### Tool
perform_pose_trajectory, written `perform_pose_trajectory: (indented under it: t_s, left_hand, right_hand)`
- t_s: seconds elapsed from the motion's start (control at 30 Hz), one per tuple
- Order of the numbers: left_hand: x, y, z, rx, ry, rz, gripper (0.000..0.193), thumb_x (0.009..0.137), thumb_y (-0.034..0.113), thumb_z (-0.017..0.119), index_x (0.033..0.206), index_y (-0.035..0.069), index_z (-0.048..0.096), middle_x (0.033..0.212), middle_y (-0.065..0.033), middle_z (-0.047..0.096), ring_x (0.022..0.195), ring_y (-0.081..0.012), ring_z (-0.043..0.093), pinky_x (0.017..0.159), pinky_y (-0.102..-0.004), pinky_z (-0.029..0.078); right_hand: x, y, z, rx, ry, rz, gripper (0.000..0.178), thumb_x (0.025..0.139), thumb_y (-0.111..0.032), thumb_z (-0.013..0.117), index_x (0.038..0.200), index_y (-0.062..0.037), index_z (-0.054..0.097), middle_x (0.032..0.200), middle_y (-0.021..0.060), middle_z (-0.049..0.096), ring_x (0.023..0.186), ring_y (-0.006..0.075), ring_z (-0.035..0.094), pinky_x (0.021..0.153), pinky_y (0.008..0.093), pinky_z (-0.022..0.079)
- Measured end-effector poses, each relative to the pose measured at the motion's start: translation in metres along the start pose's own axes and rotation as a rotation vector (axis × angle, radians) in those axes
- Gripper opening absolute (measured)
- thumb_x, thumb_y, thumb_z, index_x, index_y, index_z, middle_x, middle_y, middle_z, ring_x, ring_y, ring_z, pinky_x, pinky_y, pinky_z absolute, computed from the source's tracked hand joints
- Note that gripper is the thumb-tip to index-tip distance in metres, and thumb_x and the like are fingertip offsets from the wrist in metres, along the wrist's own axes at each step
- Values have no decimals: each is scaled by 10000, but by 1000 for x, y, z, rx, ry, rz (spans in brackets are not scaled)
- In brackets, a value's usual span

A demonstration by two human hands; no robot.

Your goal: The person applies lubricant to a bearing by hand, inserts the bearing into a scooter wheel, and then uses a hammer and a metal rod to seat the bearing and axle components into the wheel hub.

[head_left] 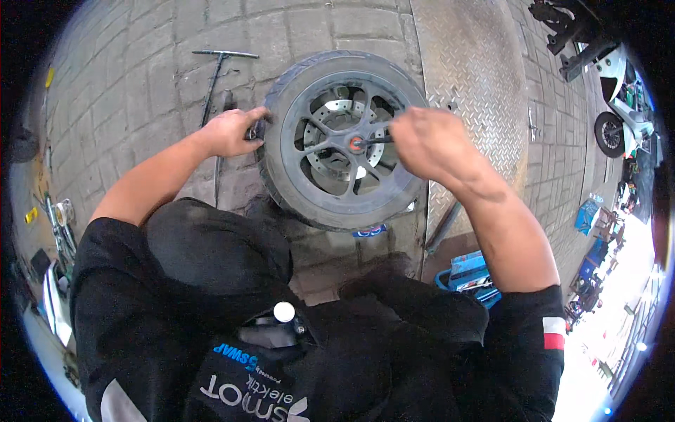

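A motorcycle wheel point(280, 169) with a black tyre and grey spokes lies flat on the paving in front of me. A drilled brake disc point(329, 109) shows through the spokes, and the hub point(356, 145) has an orange ring at its centre. My right hand point(432, 144) is closed over the wheel's right side around a dark, slim tool point(380, 140) that points at the hub; its handle is hidden in my fist. At the tyre's left edge, my left hand point(235, 132) is closed around a small dark object point(257, 129) whose kind I cannot make out.
A T-handled tool point(213, 86) and a long dark bar point(217, 179) lie left of the wheel. On the right are a diamond-plate metal sheet point(485, 91), another bar point(444, 228) and a blue toolbox point(467, 267). A partly seen motorcycle point(619, 130) stands far right.
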State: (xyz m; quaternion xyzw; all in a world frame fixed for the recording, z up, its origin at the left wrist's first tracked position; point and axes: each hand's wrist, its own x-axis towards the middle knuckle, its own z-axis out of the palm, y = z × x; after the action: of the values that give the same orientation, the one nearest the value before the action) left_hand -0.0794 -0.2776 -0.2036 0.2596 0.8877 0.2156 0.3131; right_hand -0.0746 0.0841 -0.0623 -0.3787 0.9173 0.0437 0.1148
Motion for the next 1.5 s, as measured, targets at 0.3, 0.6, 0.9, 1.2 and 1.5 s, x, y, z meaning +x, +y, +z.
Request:
perform_pose_trajectory:
  t_s: [0.3, 0.6, 0.9, 1.2, 1.5]
  left_hand:
    - [-4, -1, 1, -11, 66, 90, 587, 774, 240, 680, 1305, 94, 478, 835, -195, 650, 885, -355, 625, 810, -453, 479]
    - [-4, -62, -14, -36, 228, -192, 324, 816, 237, 628, 1045, 9, 630, 1006, -232, 653, 949, -357, 638, 810, -460, 490]
    - [-39, -70, 64, 148, -79, -650, 591, 829, 558, 629, 993, -7, 675, 973, -192, 696, 921, -346, 669, 805, -457, 528]
    - [-24, -96, 34, 147, -79, -655, 408, 786, 304, 657, 1052, -5, 660, 980, -238, 679, 989, -360, 647, 859, -424, 514]
    - [-18, 26, -95, -367, 244, -423, 223, 839, 156, 671, 954, -27, 613, 729, -57, 601, 674, -128, 569, 601, -294, 458]
  right_hand:
    - [-4, -60, -4, 346, -91, -51, 174, 805, -160, 544, 649, -114, 607, 709, 87, 642, 626, 245, 623, 547, 392, 496]
    - [-48, -41, -13, -417, 389, -4, 27, 800, -98, 544, 818, -102, 524, 712, 81, 510, 689, 248, 568, 660, 361, 466]
    - [-152, 16, -62, 370, -99, 801, 180, 872, -168, 610, 992, -37, 642, 937, 214, 642, 923, 402, 595, 820, 472, 471]
    - [-224, 7, -29, 414, -234, 1062, 161, 851, -143, 610, 939, -20, 664, 950, 210, 663, 971, 400, 603, 843, 463, 472]
    - [-254, -18, -48, 529, -182, 957, 154, 839, -132, 621, 950, -28, 643, 920, 193, 653, 923, 394, 594, 815, 468, 463]
